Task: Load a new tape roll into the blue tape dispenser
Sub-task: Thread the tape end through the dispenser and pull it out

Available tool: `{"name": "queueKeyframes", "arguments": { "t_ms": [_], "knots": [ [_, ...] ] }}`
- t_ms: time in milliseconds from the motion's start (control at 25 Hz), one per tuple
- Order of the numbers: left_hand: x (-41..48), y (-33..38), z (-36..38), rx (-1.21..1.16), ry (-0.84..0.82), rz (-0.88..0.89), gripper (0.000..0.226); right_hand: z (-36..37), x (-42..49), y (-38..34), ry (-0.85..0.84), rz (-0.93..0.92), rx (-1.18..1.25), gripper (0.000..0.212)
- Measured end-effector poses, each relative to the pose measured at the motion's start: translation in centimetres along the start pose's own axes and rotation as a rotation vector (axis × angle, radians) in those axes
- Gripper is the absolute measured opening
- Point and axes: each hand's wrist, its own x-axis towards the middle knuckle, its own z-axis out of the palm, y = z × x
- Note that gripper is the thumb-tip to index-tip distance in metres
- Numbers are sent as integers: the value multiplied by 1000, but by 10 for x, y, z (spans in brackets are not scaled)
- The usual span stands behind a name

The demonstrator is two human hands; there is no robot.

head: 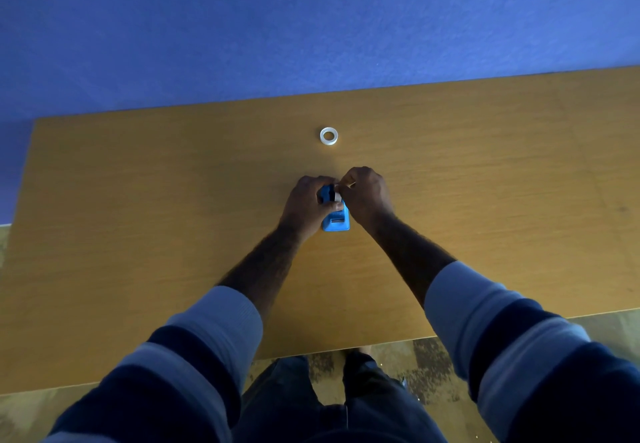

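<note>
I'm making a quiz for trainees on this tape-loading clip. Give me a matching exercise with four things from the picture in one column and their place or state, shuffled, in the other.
Column 1:
1. small blue plastic tape dispenser
2. white ring-shaped tape roll
3. left hand
4. right hand

Column 2:
A. lies alone, farther up the wooden table, untouched
B. stands between both hands
C. wraps around the dispenser's side
D. fingers pinch at something white on top of the dispenser

Pairs: 1-B, 2-A, 3-C, 4-D
</note>
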Motion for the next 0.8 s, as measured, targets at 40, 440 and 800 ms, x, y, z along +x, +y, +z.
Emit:
{"name": "queueKeyframes", "arguments": {
  "t_ms": [40,440,800],
  "knots": [
    [0,0,0,2,2,0,44,0,2,-2,-1,8,-13,4],
    [0,-4,-1,2,2,-21,53,-2,14,-9,-52,48,-43,8],
    [1,1,-3,21,-6,-20,45,-2,3,-6,-20,13,-69,12]
  ]
}}
